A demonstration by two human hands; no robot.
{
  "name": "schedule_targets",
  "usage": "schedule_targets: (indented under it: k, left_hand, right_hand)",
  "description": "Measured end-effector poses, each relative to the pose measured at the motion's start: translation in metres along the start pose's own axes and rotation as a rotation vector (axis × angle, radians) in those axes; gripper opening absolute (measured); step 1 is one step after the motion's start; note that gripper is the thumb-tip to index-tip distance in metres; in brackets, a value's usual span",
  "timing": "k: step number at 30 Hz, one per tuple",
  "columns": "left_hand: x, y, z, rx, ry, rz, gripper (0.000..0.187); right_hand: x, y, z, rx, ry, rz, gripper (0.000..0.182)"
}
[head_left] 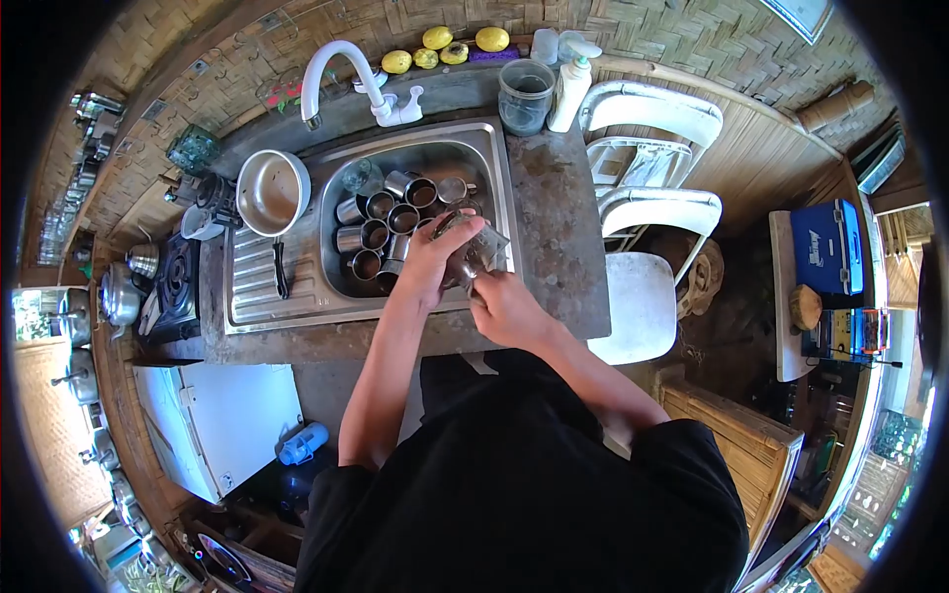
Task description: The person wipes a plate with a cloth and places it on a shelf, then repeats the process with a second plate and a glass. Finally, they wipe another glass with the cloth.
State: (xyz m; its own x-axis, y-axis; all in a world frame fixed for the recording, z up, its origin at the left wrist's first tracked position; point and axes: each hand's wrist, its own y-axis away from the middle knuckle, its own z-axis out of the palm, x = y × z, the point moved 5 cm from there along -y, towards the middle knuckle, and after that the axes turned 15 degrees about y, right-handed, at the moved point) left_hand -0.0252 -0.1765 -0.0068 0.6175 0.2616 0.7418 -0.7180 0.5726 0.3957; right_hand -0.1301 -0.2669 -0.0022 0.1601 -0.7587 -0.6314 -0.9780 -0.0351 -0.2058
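A clear glass vessel (476,255) is held over the right edge of the sink basin. My left hand (443,249) is wrapped round its upper left side. My right hand (506,304) grips its lower end. Under and left of the hands, several metal cups (403,217) stand close together in the steel sink (499,168). A clear glass (363,177) lies at the back left of the basin. What is inside the held vessel, if anything, cannot be made out.
A saucepan (269,193) rests on the drainboard. Behind the sink are a white faucet (341,74) and yellow fruits (491,39). At right stand a clear container (525,97), a pump bottle (570,91) and white chairs (638,296). A stove (176,277) is at left.
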Motion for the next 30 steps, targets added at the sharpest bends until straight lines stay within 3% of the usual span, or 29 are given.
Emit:
schedule_targets:
  k: [1,4,6,8,9,10,12,15,18,21,24,26,28,30]
  left_hand:
    - [-0.003,0.0,0.0,-0.019,0.098,0.04,0.053]
    - [-0.019,-0.003,-0.011,-0.135,0.29,0.174,0.048]
    - [-0.025,0.001,-0.011,-0.207,0.406,0.294,0.047]
    - [-0.024,0.005,-0.01,-0.188,0.306,0.367,0.049]
    - [-0.024,0.005,-0.012,-0.179,0.304,0.369,0.051]
    - [-0.022,0.007,-0.013,-0.168,0.299,0.37,0.053]
    - [-0.013,0.007,-0.015,-0.108,0.211,0.31,0.046]
    - [0.01,0.011,-0.004,0.039,0.094,0.234,0.034]
    - [0.019,0.014,0.0,0.118,0.151,0.215,0.029]
    - [0.018,0.013,-0.009,0.194,0.205,0.116,0.028]
    - [0.001,0.005,-0.026,0.157,0.202,0.078,0.034]
    - [-0.018,0.003,-0.041,0.056,0.319,-0.015,0.039]
    - [-0.023,0.002,-0.036,-0.01,0.497,0.174,0.048]
    - [-0.02,0.0,-0.036,0.028,0.573,0.302,0.049]
  right_hand:
    - [0.006,0.001,0.009,-0.128,-0.351,0.237,0.012]
    - [0.0,0.008,0.004,-0.02,-1.336,0.65,0.037]
    - [0.002,0.001,-0.01,-0.141,-1.532,0.584,0.037]
    - [0.004,0.006,-0.014,-0.261,-1.891,0.734,0.035]
    - [0.0,0.003,-0.025,-0.253,-1.685,0.649,0.034]
    - [0.01,0.004,-0.01,-0.084,-1.336,0.638,0.036]
    - [0.001,0.001,0.002,0.012,-0.779,0.252,0.029]
    - [-0.014,-0.012,-0.006,-0.226,0.039,0.119,0.02]
    - [-0.015,-0.018,-0.002,-0.112,0.385,-0.037,0.015]
    - [-0.015,-0.029,-0.003,-0.297,0.405,-0.009,0.019]
    - [-0.011,-0.033,-0.003,-0.376,-0.063,0.144,0.019]
    - [-0.005,-0.039,-0.01,-0.342,-0.633,0.363,0.023]
    - [-0.002,-0.038,-0.008,-0.207,-1.251,0.686,0.025]
    - [0.005,-0.042,-0.019,-0.279,-1.36,0.783,0.025]
